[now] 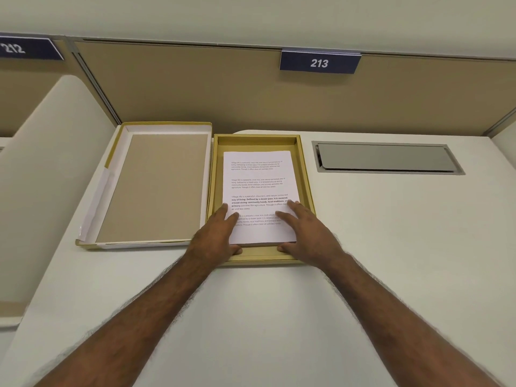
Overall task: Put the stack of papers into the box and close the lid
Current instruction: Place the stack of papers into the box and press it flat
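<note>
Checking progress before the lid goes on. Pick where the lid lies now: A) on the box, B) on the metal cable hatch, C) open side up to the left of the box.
C: the lid lies open side up on the desk, left of the box.

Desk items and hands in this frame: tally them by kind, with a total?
Box base: 1
Lid: 1
Stack of papers: 1
Hands, left hand and right hand: 2
Total: 5
</note>
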The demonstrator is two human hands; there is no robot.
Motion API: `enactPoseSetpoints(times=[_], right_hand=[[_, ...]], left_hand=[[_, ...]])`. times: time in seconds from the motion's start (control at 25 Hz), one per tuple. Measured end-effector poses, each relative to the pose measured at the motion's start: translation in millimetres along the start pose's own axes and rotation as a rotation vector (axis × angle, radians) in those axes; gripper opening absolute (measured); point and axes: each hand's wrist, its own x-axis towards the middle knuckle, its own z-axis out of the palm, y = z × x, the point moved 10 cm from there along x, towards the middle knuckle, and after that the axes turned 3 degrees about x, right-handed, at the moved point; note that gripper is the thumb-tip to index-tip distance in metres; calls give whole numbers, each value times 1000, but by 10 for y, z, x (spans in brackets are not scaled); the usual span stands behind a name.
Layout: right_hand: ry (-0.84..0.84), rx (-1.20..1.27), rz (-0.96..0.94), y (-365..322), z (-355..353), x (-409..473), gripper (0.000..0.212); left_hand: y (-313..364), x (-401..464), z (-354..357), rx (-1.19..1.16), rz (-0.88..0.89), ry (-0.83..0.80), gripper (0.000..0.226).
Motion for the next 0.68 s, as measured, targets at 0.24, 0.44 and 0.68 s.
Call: enactPoseSetpoints(times=[0.24,0.44,0.68], right_hand=[[-25,177,155,18,-28,21,122],[49,458,227,-12,-182,156,115],[110,511,260,22,-208,203,116]], left_hand=[[-8,75,-13,-91,-42,-58,117],[-2,260,-135,-268,-68,-56,132],[-30,254,-321,-421,-122,40,99]])
